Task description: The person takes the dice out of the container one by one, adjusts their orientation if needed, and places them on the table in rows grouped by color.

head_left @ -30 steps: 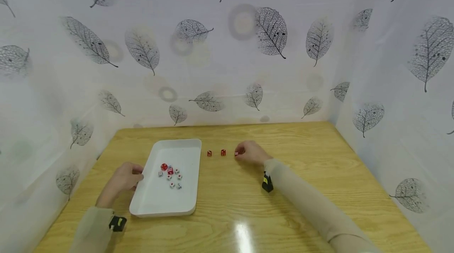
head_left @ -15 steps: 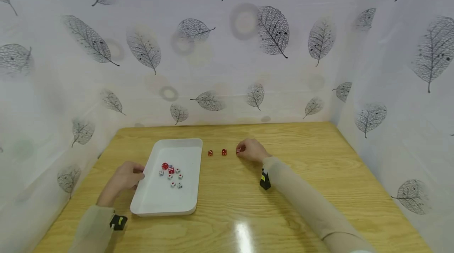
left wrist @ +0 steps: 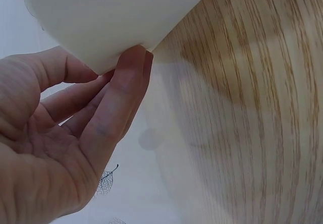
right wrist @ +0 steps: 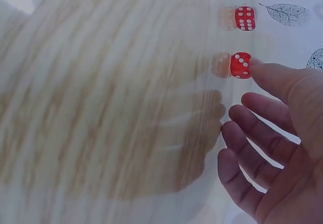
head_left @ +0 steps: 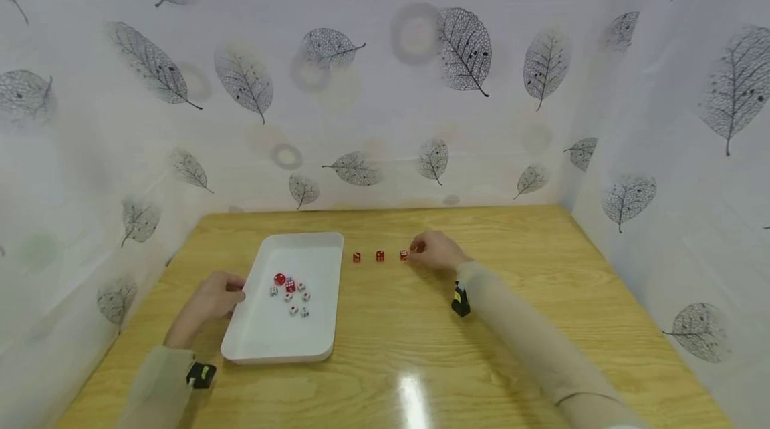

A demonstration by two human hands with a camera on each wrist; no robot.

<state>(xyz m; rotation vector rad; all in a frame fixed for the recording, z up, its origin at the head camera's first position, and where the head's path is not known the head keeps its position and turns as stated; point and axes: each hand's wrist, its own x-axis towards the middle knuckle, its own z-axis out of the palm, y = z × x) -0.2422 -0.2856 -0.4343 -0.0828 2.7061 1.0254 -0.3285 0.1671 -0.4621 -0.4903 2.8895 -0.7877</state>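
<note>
My left hand (head_left: 213, 297) pinches the left rim of a white tray (head_left: 252, 339); in the left wrist view, the thumb and fingers (left wrist: 132, 72) meet at the tray's edge. Inside the tray lie several white dice (head_left: 293, 311) with red and dark pips, along with a red die (head_left: 291, 287) and a rounder red piece (head_left: 279, 279). To the tray's right, three red dice stand in a row: a left die (head_left: 357, 257), a middle die (head_left: 380, 256) and a right die (head_left: 404, 255). Beside the right die is my right hand (head_left: 438, 250), fingers parted, thumb tip right at the die.
A glossy wood-grain table (head_left: 385, 322) carries everything, with a light glare near its front. Leaf-patterned white sheeting (head_left: 385, 101) encloses the back and both sides. A small black device (head_left: 460, 301) sits on the right wrist, another device (head_left: 201, 375) on the left.
My right hand has set the third red die down at the row's right end, let go of it and drawn slightly right. The left hand stays on the tray rim.
</note>
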